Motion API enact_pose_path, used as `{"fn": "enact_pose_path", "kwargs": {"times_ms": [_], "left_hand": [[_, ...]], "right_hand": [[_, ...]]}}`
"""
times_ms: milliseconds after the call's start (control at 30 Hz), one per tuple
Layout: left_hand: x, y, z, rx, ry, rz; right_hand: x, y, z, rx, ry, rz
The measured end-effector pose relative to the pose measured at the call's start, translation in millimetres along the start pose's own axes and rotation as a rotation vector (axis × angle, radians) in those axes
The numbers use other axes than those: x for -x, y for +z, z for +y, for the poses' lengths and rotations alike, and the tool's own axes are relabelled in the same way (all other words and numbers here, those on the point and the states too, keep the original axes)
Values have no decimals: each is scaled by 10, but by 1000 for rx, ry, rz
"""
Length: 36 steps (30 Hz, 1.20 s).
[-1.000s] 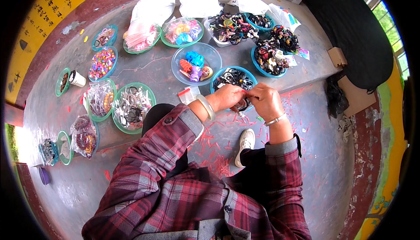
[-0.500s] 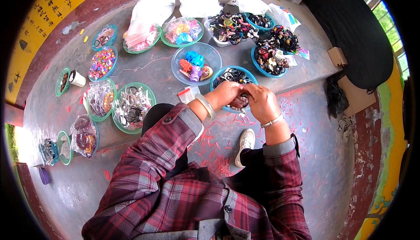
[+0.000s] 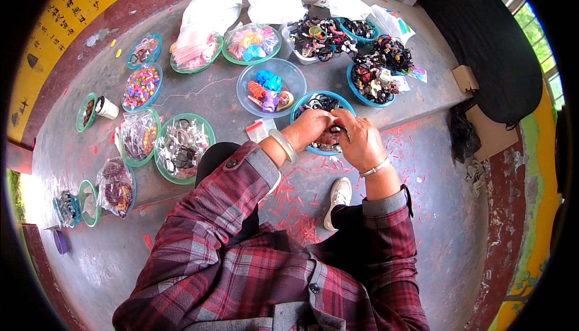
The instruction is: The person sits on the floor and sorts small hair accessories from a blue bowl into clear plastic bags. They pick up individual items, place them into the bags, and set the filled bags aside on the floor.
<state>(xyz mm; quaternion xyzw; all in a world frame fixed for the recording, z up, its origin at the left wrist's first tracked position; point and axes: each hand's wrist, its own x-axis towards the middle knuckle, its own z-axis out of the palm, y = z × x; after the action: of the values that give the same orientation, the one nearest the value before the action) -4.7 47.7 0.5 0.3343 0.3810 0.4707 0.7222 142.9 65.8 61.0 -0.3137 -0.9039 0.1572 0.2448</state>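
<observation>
Both hands meet over a blue bowl (image 3: 297, 114) of black hair ties (image 3: 318, 101). My left hand (image 3: 309, 127) comes in from the left, its fingers bent inward and pinched near the right hand's fingertips. My right hand (image 3: 363, 144) faces it with thumb and fingers pressed together. Whatever the fingers grip is hidden between them and too small to name. Just behind stands a clear blue bowl (image 3: 244, 85) with blue, orange and purple scrunchies (image 3: 269, 92). A small clear bag with a red edge (image 3: 260, 129) lies beside my left wrist.
More bowls of hair ties stand at the right, including a blue one (image 3: 351, 86). To the left are a green bowl (image 3: 207, 130) of wrapped pieces and a bowl of colourful beads (image 3: 142, 86). White bags (image 3: 211, 12) lie behind. Red scraps (image 3: 295, 225) litter the lower floor.
The fingers of both hands have shifted slightly against each other, and the right fingers have bent further over the bowl. The arms and bowls stay in place.
</observation>
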Motion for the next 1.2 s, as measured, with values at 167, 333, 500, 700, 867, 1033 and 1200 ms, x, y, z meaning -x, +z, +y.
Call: {"fn": "enact_pose_path", "kwargs": {"times_ms": [167, 333, 500, 700, 867, 1033, 1200], "left_hand": [[-8, -11, -1, -30, 2, -14], [10, -21, 11, -90, 7, -23], [0, 10, -24, -67, -4, 18], [-36, -19, -35, -30, -15, 63], [-16, -75, -4, 61, 66, 79], [41, -37, 99, 161, 108, 84], [21, -38, 69, 176, 121, -25]], "right_hand": [[0, -1, -36, 5, 17, 4], [-5, -15, -28, -10, 34, -71], [-10, -36, -85, -8, 36, -131], [-18, 6, 56, 15, 46, -20], [4, 11, 272, -378, 399, 191], [46, 80, 397, -830, 621, 45], [40, 156, 354, -872, 604, 76]]}}
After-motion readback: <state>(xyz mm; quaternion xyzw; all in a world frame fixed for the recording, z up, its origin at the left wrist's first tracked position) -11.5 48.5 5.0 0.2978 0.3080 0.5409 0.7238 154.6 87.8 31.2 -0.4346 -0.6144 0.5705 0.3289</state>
